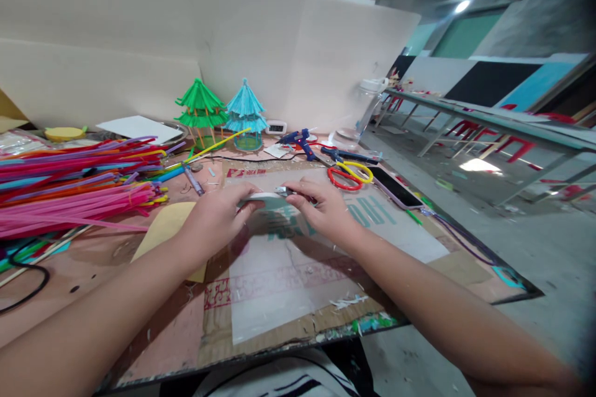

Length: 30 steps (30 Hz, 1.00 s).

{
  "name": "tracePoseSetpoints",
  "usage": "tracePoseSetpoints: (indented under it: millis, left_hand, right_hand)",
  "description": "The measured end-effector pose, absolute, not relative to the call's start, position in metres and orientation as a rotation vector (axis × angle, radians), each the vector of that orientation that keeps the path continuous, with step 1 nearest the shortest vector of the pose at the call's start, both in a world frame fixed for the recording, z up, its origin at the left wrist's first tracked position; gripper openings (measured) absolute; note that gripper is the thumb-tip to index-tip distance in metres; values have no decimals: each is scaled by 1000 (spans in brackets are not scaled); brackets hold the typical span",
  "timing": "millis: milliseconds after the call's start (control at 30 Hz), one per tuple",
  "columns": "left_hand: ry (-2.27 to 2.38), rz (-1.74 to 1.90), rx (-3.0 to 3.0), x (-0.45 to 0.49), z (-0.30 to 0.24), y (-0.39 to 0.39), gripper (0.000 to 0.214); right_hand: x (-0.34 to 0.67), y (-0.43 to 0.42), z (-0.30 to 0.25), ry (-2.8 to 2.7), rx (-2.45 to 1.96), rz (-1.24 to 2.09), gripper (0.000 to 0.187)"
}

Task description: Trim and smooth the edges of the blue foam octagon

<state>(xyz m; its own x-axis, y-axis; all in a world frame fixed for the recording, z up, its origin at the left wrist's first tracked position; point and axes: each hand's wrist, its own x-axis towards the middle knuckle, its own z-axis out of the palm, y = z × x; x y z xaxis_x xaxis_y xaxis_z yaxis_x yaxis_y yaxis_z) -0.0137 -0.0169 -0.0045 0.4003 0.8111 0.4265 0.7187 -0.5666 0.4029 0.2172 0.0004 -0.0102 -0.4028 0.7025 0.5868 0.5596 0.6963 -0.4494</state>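
My left hand point(221, 214) is closed on the near-left edge of a thin white disc point(265, 200), thumb in front and fingers behind. In my right hand point(321, 206) is a short tool with a silvery tip and dark body, which looks like a utility knife point(282, 190). Its tip meets the disc's right side; most of its body is hidden in my fingers. Both hands are held above a translucent plastic sheet point(265, 298) with green and red print, lying on cardboard.
Pipe cleaners point(79, 186) are heaped at left. Behind stand a green tiered model point(199, 105) and a blue one point(245, 111). A blue glue gun point(300, 141), red-and-yellow scissors point(347, 175) and a phone point(395, 187) lie to the right. Shavings point(349, 302) lie near the front edge.
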Motion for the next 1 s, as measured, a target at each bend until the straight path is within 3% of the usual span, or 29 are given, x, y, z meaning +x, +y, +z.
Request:
tracePoseSetpoints:
  millis: [1000]
  left_hand:
    - [1348,937,2399,-11,-2,-19,17]
  right_hand:
    - [216,-2,-6,-2120,-951,233,26]
